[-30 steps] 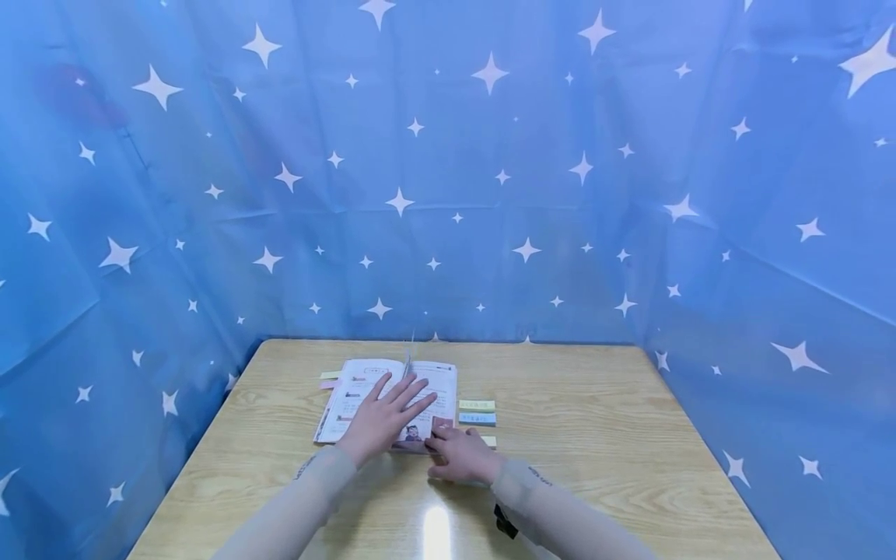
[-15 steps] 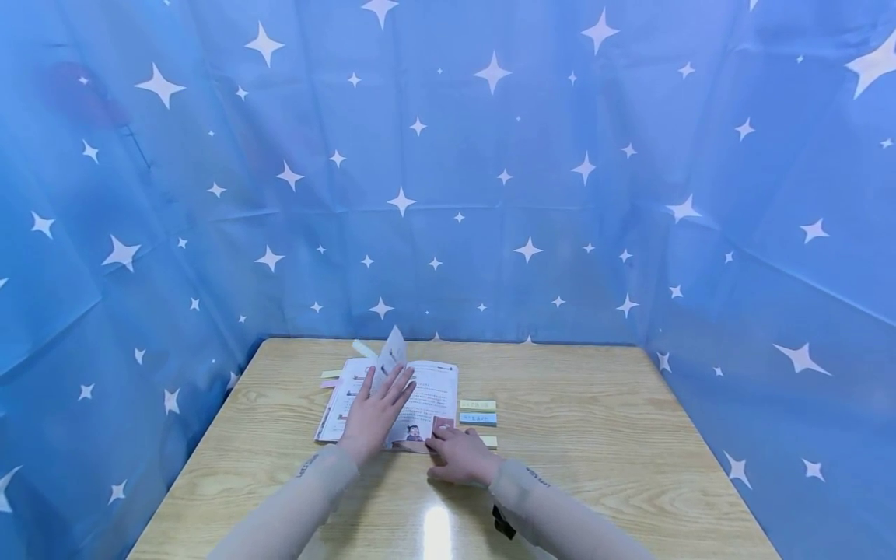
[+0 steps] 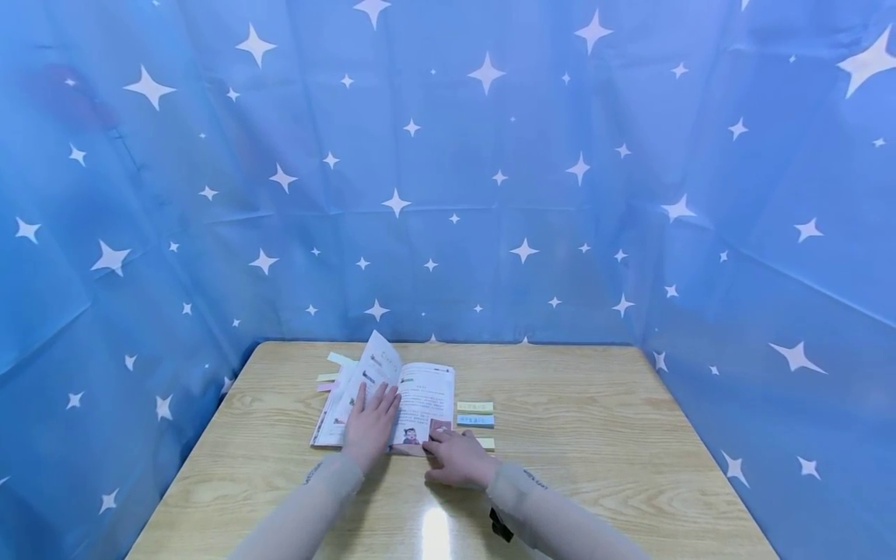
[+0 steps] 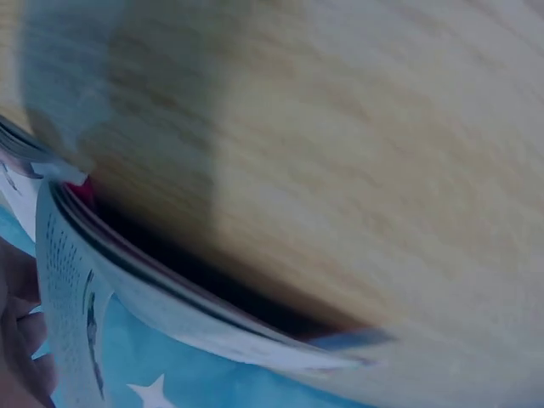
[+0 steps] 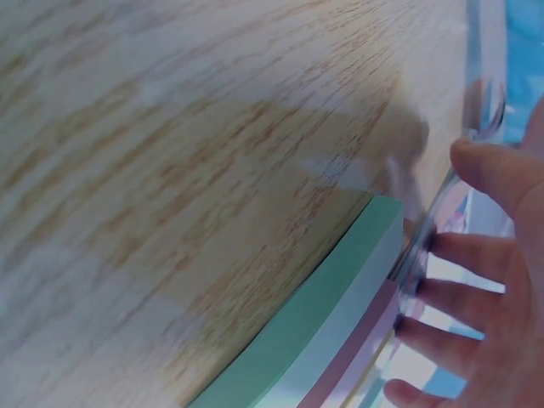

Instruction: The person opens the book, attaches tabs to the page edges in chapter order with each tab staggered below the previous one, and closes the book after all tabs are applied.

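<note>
An open book (image 3: 428, 400) with printed text and a small cartoon figure lies on the table, and one leaf (image 3: 380, 359) stands raised and curved on its left side. My left hand (image 3: 371, 426) rests on that left side near the spine, fingers extended. In the left wrist view, the book's page edges (image 4: 212, 319) show, with part of the hand at the left border. My right hand (image 3: 462, 457) touches the lower right corner of the book. Its fingertips lie along the page edge in the right wrist view, beside green, white and pink sticky tabs (image 5: 314, 310).
Yellow and blue sticky tabs (image 3: 475, 420) stick out from the book's right side; pale green, yellow and pink ones (image 3: 327, 386) from its left. The wooden table (image 3: 574, 420) reaches a blue star-patterned curtain (image 3: 455, 171). A dark object (image 3: 500, 526) sits under the right forearm.
The leaf, upright near the spine earlier, has swung left, and its tab moved left with it. My left hand has drawn slightly left and back. My right hand stays at the corner.
</note>
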`<move>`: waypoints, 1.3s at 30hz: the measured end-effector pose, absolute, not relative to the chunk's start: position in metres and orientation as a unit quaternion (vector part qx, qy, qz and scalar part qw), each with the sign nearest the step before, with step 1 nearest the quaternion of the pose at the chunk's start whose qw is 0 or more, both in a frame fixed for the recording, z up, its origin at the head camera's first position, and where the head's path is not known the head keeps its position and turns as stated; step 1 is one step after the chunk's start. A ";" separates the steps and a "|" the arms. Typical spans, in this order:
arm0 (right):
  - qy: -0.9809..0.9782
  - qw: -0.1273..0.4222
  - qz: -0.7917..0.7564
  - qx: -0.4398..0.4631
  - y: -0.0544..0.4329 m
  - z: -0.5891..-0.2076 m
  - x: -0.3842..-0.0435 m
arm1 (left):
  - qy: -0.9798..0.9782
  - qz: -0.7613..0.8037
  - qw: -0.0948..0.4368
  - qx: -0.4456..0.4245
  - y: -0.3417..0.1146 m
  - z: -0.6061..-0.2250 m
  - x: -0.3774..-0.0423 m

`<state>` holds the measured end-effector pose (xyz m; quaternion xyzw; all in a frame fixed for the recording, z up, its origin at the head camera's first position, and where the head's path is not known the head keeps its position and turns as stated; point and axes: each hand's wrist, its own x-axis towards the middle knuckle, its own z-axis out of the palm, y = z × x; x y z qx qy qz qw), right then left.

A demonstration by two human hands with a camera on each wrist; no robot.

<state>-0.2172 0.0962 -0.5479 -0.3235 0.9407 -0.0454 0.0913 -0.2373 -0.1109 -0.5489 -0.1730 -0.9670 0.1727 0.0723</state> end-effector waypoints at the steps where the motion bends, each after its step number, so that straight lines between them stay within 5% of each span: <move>1: 0.941 0.093 -0.047 -0.323 0.096 -0.547 -0.217 | -0.971 0.158 0.063 -0.168 -0.111 -0.551 -0.238; 24: 0.943 0.104 -0.049 -0.312 0.091 -0.543 -0.222 | -0.990 -0.124 -0.022 -0.071 -0.133 -0.570 -0.242; 39: 0.945 0.095 -0.046 -0.309 0.065 -0.548 -0.237 | -0.984 -0.161 -0.044 -0.061 -0.137 -0.575 -0.243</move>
